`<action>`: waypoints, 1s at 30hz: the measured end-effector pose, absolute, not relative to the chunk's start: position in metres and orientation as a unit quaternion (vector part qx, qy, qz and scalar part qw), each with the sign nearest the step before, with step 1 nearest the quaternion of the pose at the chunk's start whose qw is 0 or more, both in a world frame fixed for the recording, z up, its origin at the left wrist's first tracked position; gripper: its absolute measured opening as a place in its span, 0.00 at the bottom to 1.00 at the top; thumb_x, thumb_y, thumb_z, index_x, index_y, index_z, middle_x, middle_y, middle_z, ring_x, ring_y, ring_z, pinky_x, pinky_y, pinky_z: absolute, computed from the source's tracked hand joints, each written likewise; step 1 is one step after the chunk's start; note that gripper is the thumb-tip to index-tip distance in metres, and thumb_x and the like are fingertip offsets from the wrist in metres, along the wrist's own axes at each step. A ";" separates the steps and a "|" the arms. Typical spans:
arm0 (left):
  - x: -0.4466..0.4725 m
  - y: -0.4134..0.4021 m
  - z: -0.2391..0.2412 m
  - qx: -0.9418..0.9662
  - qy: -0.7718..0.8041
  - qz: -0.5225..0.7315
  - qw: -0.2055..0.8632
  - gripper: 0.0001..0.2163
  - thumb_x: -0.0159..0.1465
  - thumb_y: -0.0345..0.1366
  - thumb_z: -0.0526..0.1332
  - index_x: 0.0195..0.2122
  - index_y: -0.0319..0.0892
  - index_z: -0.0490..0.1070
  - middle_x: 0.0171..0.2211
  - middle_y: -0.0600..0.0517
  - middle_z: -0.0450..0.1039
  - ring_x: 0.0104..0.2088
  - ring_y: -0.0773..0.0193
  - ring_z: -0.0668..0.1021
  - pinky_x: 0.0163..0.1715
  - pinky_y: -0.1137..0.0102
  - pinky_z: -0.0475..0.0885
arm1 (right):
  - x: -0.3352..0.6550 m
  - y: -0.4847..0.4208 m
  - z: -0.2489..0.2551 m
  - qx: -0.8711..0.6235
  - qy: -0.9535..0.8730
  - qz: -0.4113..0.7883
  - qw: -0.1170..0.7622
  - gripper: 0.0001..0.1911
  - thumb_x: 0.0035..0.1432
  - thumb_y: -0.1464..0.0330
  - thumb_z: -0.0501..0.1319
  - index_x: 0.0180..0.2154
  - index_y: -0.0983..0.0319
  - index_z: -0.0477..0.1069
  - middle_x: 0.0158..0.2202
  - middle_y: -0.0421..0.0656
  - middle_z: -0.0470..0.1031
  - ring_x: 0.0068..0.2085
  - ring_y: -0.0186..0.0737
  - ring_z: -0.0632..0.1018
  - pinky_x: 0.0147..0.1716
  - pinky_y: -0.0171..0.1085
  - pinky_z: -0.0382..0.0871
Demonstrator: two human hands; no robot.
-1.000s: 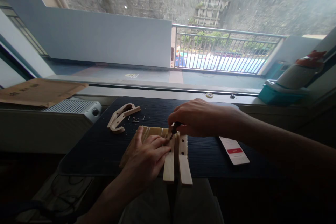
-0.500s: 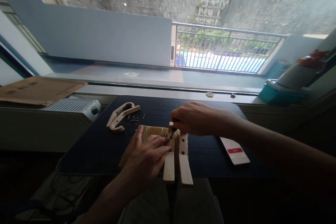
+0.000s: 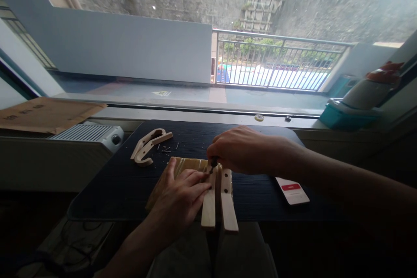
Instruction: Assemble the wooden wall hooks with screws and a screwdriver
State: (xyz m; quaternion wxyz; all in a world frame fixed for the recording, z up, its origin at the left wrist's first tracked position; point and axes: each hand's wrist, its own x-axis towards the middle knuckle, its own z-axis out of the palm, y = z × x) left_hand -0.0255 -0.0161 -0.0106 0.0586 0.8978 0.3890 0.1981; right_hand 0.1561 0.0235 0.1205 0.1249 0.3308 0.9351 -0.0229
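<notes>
My left hand [image 3: 182, 191] lies spread on a tan block wrapped in clear plastic [image 3: 193, 163]. Its fingertips press against the side of a pale wooden piece [image 3: 209, 210], which lies across the block and juts past the table's near edge. In my right hand [image 3: 236, 150] is a screwdriver [image 3: 213, 163], its dark handle mostly hidden by the fingers. The tip points down at the upper part of that wooden piece, by my left fingertips; whether a screw sits under it is too small to tell. Beside it lies a second wooden piece [image 3: 230, 215] with dark holes.
Curved wooden hooks [image 3: 148, 147] and several loose screws [image 3: 166, 150] lie on the dark table [image 3: 107, 186] at the left. A phone [image 3: 295, 193] rests at the right. Behind are a window sill with a roll of tape [image 3: 259, 117] and a teal box [image 3: 347, 117].
My right hand has turned a little and shifted slightly left around the screwdriver, showing more of its dark part. My left hand stays on the block. The whole view has shifted slightly.
</notes>
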 end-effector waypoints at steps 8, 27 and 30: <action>-0.026 -0.016 -0.010 0.896 0.397 0.187 0.069 0.12 0.62 0.31 0.53 0.42 0.49 0.73 0.44 0.52 0.74 0.46 0.60 0.73 0.57 0.39 0.33 | 0.156 0.030 0.115 0.379 0.917 -0.045 0.114 0.11 0.60 0.71 0.52 0.33 0.65 0.72 0.27 0.43 0.73 0.25 0.31 0.66 0.24 0.33 0.54; -0.028 -0.015 -0.015 0.896 0.387 0.206 0.064 0.12 0.62 0.31 0.54 0.43 0.50 0.72 0.45 0.52 0.74 0.47 0.60 0.74 0.58 0.39 0.33 | 0.159 0.028 0.124 0.340 0.932 -0.060 0.113 0.10 0.56 0.75 0.55 0.36 0.62 0.74 0.30 0.42 0.74 0.31 0.32 0.70 0.28 0.33 0.56; -0.028 -0.015 -0.015 0.894 0.392 0.206 0.069 0.12 0.62 0.31 0.54 0.43 0.50 0.72 0.44 0.53 0.74 0.47 0.60 0.74 0.58 0.40 0.33 | 0.160 0.031 0.121 0.354 0.928 -0.062 0.099 0.09 0.57 0.75 0.55 0.34 0.64 0.74 0.30 0.42 0.74 0.30 0.31 0.69 0.28 0.33 0.57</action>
